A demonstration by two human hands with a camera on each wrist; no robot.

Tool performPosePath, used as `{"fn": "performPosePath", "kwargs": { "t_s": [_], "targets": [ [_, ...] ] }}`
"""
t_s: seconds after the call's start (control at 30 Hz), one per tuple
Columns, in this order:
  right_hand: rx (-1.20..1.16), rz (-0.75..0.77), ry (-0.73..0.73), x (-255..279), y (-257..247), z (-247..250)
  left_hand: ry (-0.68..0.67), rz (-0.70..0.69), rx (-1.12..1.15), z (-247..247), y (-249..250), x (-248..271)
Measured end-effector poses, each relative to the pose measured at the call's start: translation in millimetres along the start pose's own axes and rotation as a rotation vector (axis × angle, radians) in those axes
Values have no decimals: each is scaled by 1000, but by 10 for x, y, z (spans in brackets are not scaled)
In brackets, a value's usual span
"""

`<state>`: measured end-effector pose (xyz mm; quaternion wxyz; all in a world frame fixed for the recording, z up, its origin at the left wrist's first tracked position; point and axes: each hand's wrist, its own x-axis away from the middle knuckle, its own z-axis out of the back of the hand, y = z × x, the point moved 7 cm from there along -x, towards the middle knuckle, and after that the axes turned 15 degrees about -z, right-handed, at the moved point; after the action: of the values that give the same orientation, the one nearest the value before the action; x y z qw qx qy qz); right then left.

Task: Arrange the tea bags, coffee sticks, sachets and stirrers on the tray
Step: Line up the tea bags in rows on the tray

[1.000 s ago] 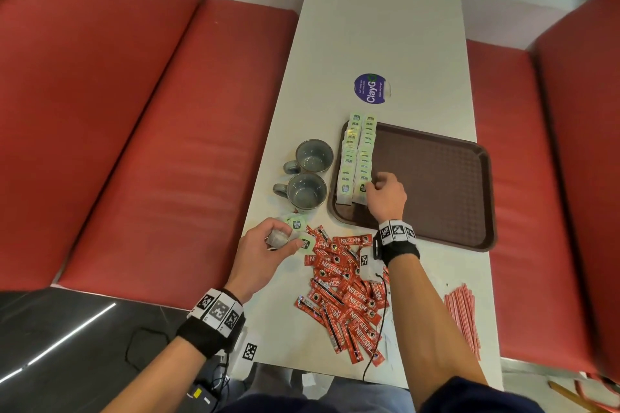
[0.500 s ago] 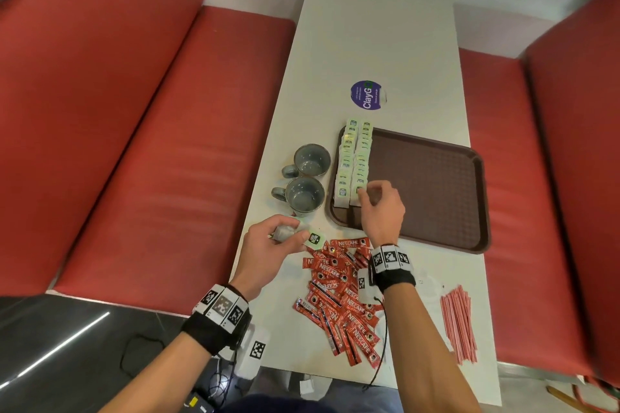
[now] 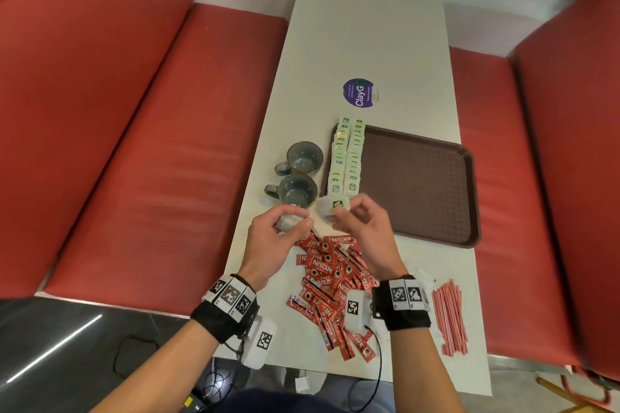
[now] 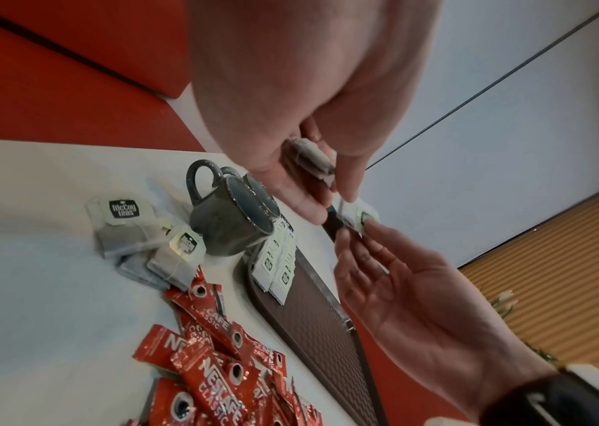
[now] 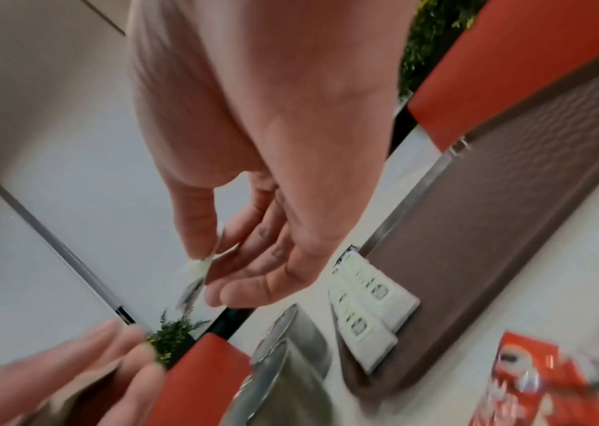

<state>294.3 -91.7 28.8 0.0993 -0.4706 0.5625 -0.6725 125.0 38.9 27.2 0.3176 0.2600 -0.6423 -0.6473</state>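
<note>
My left hand hovers over the table's near left part and holds a small bunch of grey tea bags. Close beside it, my right hand pinches one tea bag by its green tag between thumb and fingers. The brown tray lies just beyond, with two rows of tea bags along its left edge. A few loose tea bags lie on the table by the cups. Red coffee sticks are heaped under my wrists. Red stirrers lie at the near right.
Two grey cups stand just left of the tray, close to my left hand. A round purple sticker sits on the white table beyond the tray. Red bench seats flank both sides.
My right hand has come back from the tray's tea bag rows to my left hand and now pinches a tea bag. My left hand has risen slightly with its bunch.
</note>
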Motion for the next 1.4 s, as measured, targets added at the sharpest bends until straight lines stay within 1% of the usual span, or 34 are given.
{"fn": "performPosePath", "kwargs": {
  "t_s": [0.03,0.07,0.13,0.17,0.2,0.27,0.37,0.43,0.53,0.67,0.77,0.83,0.87,0.93,0.97,1.0,1.07,1.13,1.17,1.23,1.33,1.4],
  "targets": [
    [45,6,65,-43,-35,97,-17,-5,-16,2,-2,2],
    [147,23,160,-98,-71,221,-35,-11,-27,0,1,12],
    [427,68,361,-234,-130,479,-66,-14,-55,12,-17,35],
    [546,79,419,-323,-143,577,-79,-17,-77,24,-31,41],
    [635,74,431,-437,-119,655,-90,-21,-98,39,-51,49],
    [762,32,384,-669,-32,724,-91,-18,-121,73,-89,63],
    [883,-13,326,-926,83,713,-74,5,-113,105,-105,74],
    [895,-27,329,-1031,119,700,-68,12,-95,110,-82,76],
    [886,-26,370,-1128,140,704,-61,9,-75,113,-13,84],
    [872,-35,416,-1179,177,682,-66,-21,-7,104,41,87],
    [829,-60,474,-1153,213,685,-63,-64,-13,81,133,104],
    [774,-91,509,-1100,218,688,-54,-60,-29,67,178,110],
    [745,-88,528,-1062,205,678,-48,-52,-22,72,184,105],
    [698,-29,561,-929,105,611,-35,-23,-5,101,121,85],
    [678,10,552,-838,35,544,-32,-10,-14,117,73,73],
    [657,41,510,-729,-35,446,-30,-2,-16,118,48,69],
    [597,58,331,-462,-160,171,-35,1,-8,92,26,71],
    [568,27,123,-195,-200,-136,-47,-1,-3,52,45,75],
    [573,23,55,-79,-204,-267,-59,-9,-17,32,56,78],
    [601,40,6,61,-187,-434,-96,-56,-81,-4,86,80],
    [628,63,8,152,-144,-528,-162,-151,-226,-41,98,94],
    [652,67,15,183,-134,-532,-175,-189,-290,-40,80,94]
  ]
}}
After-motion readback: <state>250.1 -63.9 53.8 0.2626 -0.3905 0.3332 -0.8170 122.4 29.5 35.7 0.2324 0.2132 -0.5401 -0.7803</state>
